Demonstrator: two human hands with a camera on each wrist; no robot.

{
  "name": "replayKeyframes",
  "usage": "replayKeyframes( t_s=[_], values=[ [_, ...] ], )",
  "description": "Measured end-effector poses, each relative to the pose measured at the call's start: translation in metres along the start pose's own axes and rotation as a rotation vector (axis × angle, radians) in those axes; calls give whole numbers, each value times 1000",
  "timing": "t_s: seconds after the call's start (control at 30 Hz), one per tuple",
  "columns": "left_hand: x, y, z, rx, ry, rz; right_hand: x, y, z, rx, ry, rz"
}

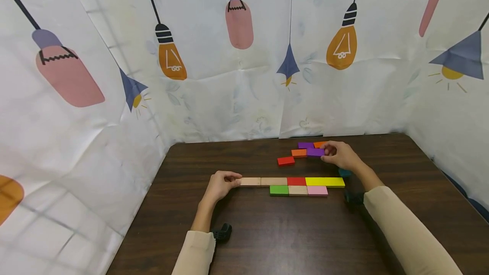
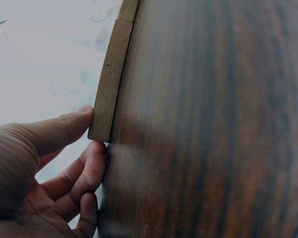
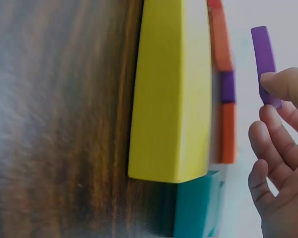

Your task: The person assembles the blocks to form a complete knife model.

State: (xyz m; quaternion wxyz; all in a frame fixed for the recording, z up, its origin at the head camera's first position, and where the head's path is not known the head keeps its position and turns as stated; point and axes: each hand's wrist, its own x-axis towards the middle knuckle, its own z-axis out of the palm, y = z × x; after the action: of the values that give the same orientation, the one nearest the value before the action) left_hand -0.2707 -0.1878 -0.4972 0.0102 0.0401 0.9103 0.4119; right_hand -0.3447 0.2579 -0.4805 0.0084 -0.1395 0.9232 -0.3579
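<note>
right hand (image 1: 339,154): upper right of the table (image 1: 267,232), thumb and fingertips pinching the purple block (image 1: 315,152); the right wrist view confirms the grip on its near end.
purple block: in the loose cluster with an orange block (image 1: 299,153) and a red block (image 1: 285,161), above the row in the frame; long axis runs left-right.
left hand (image 1: 220,185): centre-left, thumb and fingertips touching the end of the plain wood block (image 1: 250,181); hold looks light, grip likely but hard to be sure.
row: wood blocks, red, then yellow block (image 1: 324,182), long axes end to end, left-right.
key relation: purple block lies parallel to the row, beyond its right half; right hand far nearer.
</note>
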Motion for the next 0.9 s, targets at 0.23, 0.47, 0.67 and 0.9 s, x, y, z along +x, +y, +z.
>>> replayKeyframes(
  t_s=[0.23,0.47,0.67,0.9],
  values=[
    [-1,1,-1,-10,-8,3,-25,-21,1,31,6,-89],
    [-2,3,-2,-10,-4,6,-54,-49,6,47,-11,-148],
    [-1,3,-2,-5,0,12,-74,-63,22,60,-35,-194],
    [-1,3,-1,-11,4,20,-85,-70,48,50,-147,-195]
  ],
)
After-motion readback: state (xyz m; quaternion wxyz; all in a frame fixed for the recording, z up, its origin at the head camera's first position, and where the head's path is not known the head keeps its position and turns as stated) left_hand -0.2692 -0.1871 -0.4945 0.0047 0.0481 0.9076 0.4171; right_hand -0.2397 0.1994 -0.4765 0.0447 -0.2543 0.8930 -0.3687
